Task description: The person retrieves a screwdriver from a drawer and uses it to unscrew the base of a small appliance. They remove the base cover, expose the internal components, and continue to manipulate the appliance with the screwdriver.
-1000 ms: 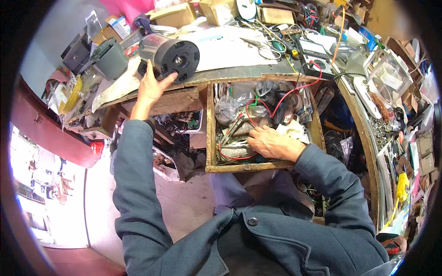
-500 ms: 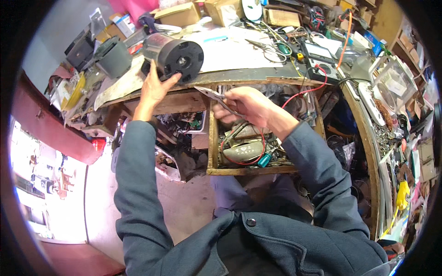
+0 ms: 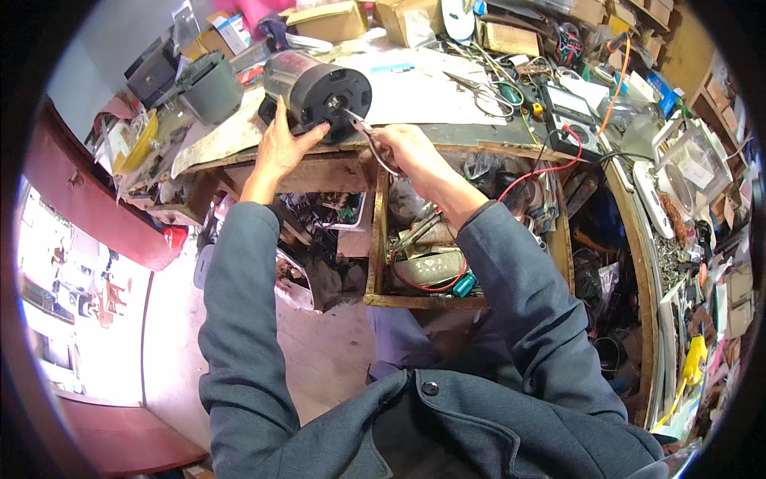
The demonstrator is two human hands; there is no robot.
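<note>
A cylindrical appliance body (image 3: pixel 313 88) with a grey, shiny side and a round black base lies tilted at the bench's front edge, its base turned toward me. My left hand (image 3: pixel 279 152) grips it from below and the left, thumb pressed against the lower rim of the base. In my right hand (image 3: pixel 408 156) is a pair of long-nose pliers (image 3: pixel 372 147). Their tips reach the black base near its central hub; whether they pinch anything there is too small to tell.
Below the bench top an open wooden drawer (image 3: pixel 431 301) holds tools, a red wire and a grey pouch (image 3: pixel 429 268). Scissors (image 3: pixel 479 89) and a multimeter (image 3: pixel 570 108) lie farther right. A dark grey bin (image 3: pixel 209 92) stands left. Clutter fills the right side shelf.
My right hand has brought the pliers up and left, from just short of the black base to its middle. The left hand keeps its hold on the appliance body.
</note>
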